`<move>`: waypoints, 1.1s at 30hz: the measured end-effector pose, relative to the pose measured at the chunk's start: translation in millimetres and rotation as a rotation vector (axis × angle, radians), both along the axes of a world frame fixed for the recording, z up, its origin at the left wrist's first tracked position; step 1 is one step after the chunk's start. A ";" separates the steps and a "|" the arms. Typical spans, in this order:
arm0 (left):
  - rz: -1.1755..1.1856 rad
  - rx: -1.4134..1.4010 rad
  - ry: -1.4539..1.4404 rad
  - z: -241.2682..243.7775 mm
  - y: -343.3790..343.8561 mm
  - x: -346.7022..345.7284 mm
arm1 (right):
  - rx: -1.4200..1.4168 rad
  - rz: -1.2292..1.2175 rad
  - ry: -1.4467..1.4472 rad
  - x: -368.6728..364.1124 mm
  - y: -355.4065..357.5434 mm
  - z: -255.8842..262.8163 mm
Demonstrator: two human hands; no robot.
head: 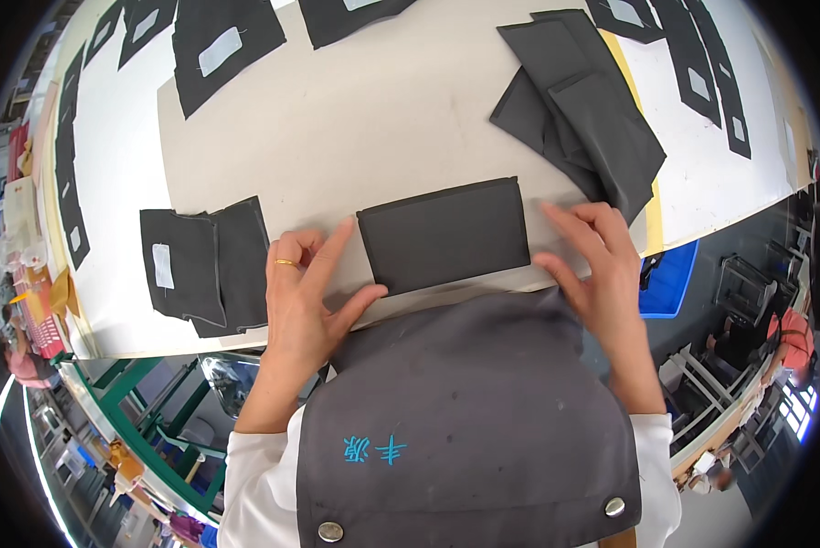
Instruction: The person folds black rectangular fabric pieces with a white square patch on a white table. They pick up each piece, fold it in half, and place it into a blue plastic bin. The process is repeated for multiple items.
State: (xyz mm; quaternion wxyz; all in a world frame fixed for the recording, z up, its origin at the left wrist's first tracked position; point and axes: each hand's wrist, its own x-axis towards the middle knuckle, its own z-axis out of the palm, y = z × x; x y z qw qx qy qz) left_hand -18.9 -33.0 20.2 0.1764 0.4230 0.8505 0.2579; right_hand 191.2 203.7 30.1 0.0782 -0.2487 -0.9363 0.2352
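A dark grey rectangular fabric piece (445, 236) with folded edges lies flat before me, slightly tilted, near the table's front edge. My left hand (307, 291) is at its left side, with the thumb tip at the lower left corner and the index fingertip by the upper left corner. Just off the right side is my right hand (596, 257), thumb and fingers spread, holding nothing. Left of my left hand lie overlapping dark fabric pieces (183, 264), one bearing a pale patch. Beyond my right hand is a loose heap of dark fabric (588, 116).
A beige board (355, 116) covers the middle of the white table (118, 164). Dark pieces with pale patches (228, 51) line the far edge and both sides. Below the right edge is a blue bin (673, 291). People sit farther off on both sides.
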 end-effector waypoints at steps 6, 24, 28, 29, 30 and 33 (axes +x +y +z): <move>-0.364 -0.014 0.249 -28.5 29.6 18.9 | -0.076 0.358 0.109 -51.3 -45.5 -22.6; -0.477 0.021 0.232 -22.5 -35.2 13.7 | 0.205 0.269 -0.272 17.3 -30.3 -27.2; -0.392 0.144 0.183 -23.2 -42.3 13.9 | 0.167 0.203 -0.243 19.4 -22.9 -22.7; -0.353 0.201 0.151 -25.7 -46.2 13.6 | 0.141 0.212 -0.145 18.1 -21.6 -24.7; -0.321 0.259 0.122 -30.5 -50.4 13.1 | 0.112 0.214 -0.047 17.4 -21.3 -28.2; -0.203 0.414 0.164 -33.8 -51.9 13.4 | -0.011 0.222 0.165 -0.2 -28.5 -31.5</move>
